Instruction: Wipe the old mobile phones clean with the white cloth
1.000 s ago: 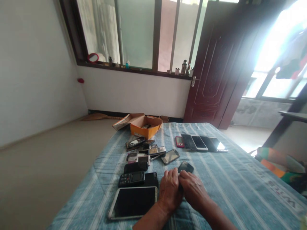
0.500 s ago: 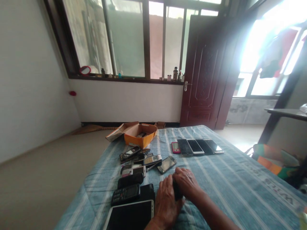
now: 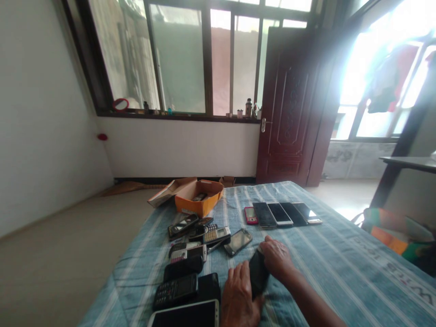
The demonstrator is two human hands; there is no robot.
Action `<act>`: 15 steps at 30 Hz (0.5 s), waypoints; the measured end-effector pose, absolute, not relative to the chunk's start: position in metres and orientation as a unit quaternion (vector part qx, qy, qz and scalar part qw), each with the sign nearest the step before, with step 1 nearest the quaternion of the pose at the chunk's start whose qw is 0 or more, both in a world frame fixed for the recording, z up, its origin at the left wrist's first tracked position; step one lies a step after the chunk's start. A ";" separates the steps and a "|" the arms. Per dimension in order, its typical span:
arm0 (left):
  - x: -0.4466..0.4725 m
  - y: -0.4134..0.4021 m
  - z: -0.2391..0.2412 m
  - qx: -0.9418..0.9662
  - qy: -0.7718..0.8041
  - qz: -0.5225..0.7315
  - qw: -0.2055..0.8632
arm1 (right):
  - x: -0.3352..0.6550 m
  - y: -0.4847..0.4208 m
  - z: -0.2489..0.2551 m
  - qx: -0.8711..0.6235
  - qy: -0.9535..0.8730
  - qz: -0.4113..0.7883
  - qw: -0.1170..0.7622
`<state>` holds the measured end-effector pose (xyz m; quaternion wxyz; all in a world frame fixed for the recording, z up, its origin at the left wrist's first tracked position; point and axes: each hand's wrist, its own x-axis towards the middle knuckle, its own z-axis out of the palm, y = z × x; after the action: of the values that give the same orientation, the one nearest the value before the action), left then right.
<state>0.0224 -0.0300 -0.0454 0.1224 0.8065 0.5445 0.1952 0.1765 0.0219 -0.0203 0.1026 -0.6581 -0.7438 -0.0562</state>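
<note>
Two hands on one dark phone; left hand grips its near end, palm partly cut off by the frame bottom; right hand closed over its far end, fingertips hidden behind it; phone tilted up off the striped cloth, front not readable; surface under the cloth hidden, could be a worktop or a bed, cannot tell; large tablet at the bottom edge is cropped; five phones in a row beyond the hands, one red, four dark or white; left pile overlaps, count unclear; one smartphone lies apart from it; one orange box at the far edge, contents indistinct; dark door and wide window behind, right side washed out by glare.
</note>
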 end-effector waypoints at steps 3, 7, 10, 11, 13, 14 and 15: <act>0.020 -0.027 -0.053 0.808 0.539 0.203 0.122 | 0.175 0.018 -0.022 -0.655 -0.746 -0.057 0.104; 0.018 -0.022 -0.058 0.809 0.537 0.201 0.130 | 0.165 0.008 -0.023 -0.629 -0.768 -0.056 0.109; 0.019 -0.020 -0.064 0.803 0.540 0.218 0.130 | 0.153 -0.003 -0.023 -0.581 -0.804 -0.047 0.118; 0.019 -0.019 -0.066 0.801 0.538 0.230 0.129 | 0.149 -0.006 -0.023 -0.558 -0.819 -0.042 0.124; 0.018 -0.017 -0.073 0.800 0.526 0.260 0.124 | 0.143 -0.010 -0.023 -0.520 -0.842 -0.036 0.137; 0.017 -0.015 -0.076 0.800 0.520 0.272 0.123 | 0.141 -0.011 -0.023 -0.507 -0.849 -0.035 0.141; 0.016 -0.014 -0.079 0.799 0.517 0.283 0.122 | 0.140 -0.012 -0.022 -0.500 -0.854 -0.034 0.143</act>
<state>0.0160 -0.0143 -0.0791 0.1216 0.7987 0.5168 0.2832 0.1401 -0.0121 -0.0223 0.1427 -0.4997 -0.8537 -0.0342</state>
